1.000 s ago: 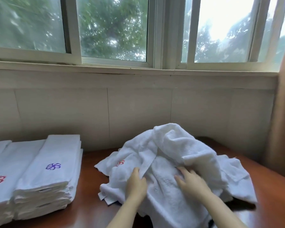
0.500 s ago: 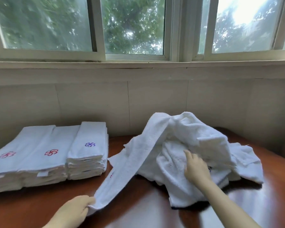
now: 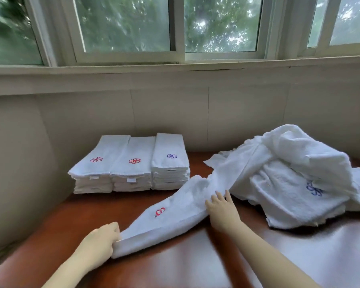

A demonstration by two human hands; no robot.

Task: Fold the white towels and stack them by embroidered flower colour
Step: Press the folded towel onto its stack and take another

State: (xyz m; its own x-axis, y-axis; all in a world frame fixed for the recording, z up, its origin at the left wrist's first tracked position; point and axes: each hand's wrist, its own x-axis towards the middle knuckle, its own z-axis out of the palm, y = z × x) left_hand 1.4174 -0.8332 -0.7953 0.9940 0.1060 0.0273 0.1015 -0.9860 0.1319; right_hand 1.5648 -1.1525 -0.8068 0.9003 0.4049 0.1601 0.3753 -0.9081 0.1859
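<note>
**Head view: one towel stretched between two hands**

Head view shows the left hand low in the frame, its fingers curled round the near end of a white towel and pinching it. The right hand lies farther along the same towel, fingers straight and spread, pressing flat on its right edge. The towel runs as a long, loosely folded band across the brown table, with part of a red flower showing on top between the hands. Its far end climbs into a rumpled heap of towels on the right of the table, where a blue flower shows on one. At the back left, against the wall, stand three neat stacks side by side and touching: a left red stack, a middle red stack and a blue stack. Windows run above the wall.
</note>
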